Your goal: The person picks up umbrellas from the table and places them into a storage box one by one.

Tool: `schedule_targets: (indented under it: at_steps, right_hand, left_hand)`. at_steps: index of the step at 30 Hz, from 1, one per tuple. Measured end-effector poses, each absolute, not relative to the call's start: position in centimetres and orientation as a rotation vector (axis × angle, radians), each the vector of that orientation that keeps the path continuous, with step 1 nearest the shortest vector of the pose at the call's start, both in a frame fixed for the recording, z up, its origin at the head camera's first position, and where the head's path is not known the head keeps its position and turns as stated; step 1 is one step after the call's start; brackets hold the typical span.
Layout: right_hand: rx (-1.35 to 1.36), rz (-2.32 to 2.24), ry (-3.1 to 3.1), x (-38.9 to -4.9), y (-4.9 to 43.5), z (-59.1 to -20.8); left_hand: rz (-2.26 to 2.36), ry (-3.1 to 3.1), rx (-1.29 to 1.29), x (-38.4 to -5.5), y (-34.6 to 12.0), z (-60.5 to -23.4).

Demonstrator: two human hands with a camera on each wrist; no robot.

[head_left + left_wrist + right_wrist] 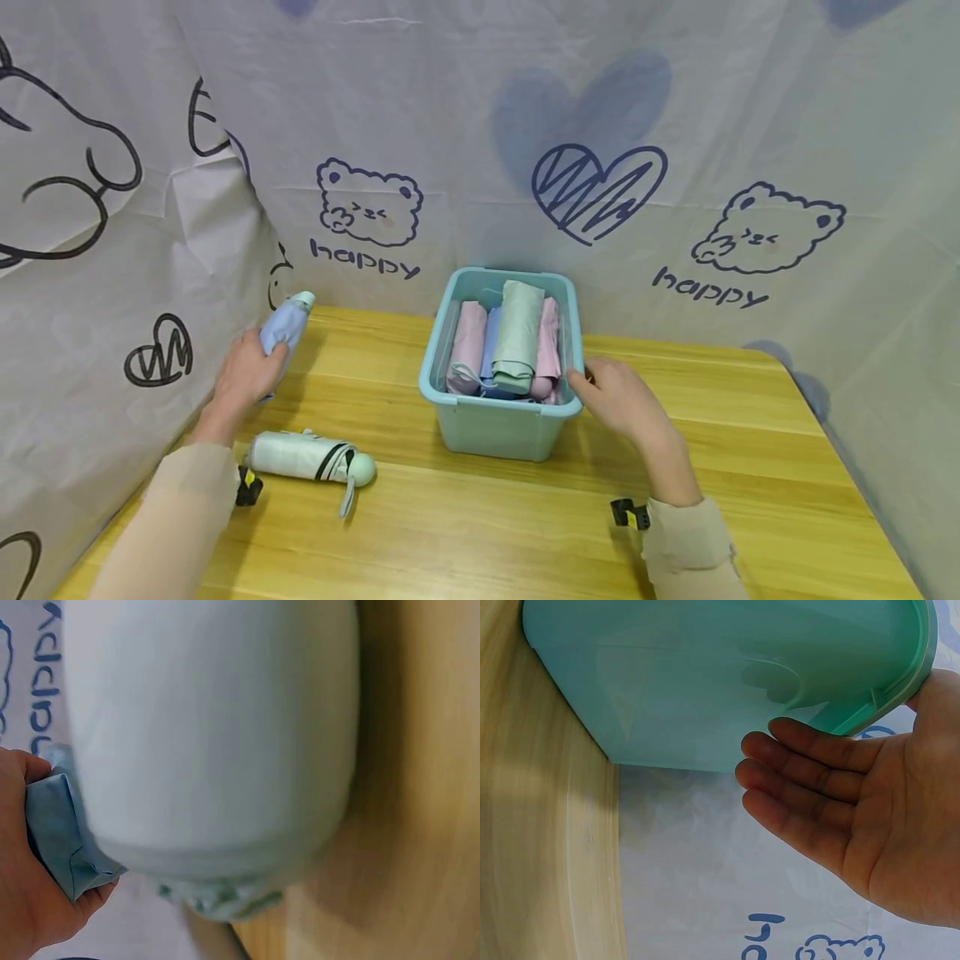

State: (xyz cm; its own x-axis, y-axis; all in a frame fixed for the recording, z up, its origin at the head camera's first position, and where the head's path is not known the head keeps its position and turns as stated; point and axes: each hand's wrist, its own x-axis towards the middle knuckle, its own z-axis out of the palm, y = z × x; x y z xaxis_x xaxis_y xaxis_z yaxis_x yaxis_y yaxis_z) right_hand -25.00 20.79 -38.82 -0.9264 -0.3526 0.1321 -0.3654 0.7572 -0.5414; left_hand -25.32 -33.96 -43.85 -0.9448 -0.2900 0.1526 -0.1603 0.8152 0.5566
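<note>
My left hand (243, 371) grips a folded light blue umbrella (285, 327) at the table's far left, close to the wall cloth. The left wrist view shows its blue fabric (60, 832) bunched in my palm (22, 885). A folded white umbrella (307, 457) with a mint handle lies on the table just below that hand and fills the left wrist view (210, 735). My right hand (618, 400) rests against the right rim of a teal plastic bin (491, 429). Its fingers (810, 780) are straight beside the bin's wall (705, 675) and hold nothing.
The bin holds several folded umbrellas: a pink one (467, 342), a mint one (517, 333) and others underneath. A wooden table (480, 533) carries everything. Printed white cloth (600, 125) walls in the back and both sides.
</note>
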Motion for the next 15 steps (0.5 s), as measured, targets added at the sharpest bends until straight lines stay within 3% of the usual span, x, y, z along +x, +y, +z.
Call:
schedule_targets:
  at_steps: [15]
  right_hand:
    - [0.591,0.917,-2.930,-25.1,20.8,-38.9]
  left_hand:
    - [-0.933,-2.583,0.305,-23.6,-28.9,-40.7]
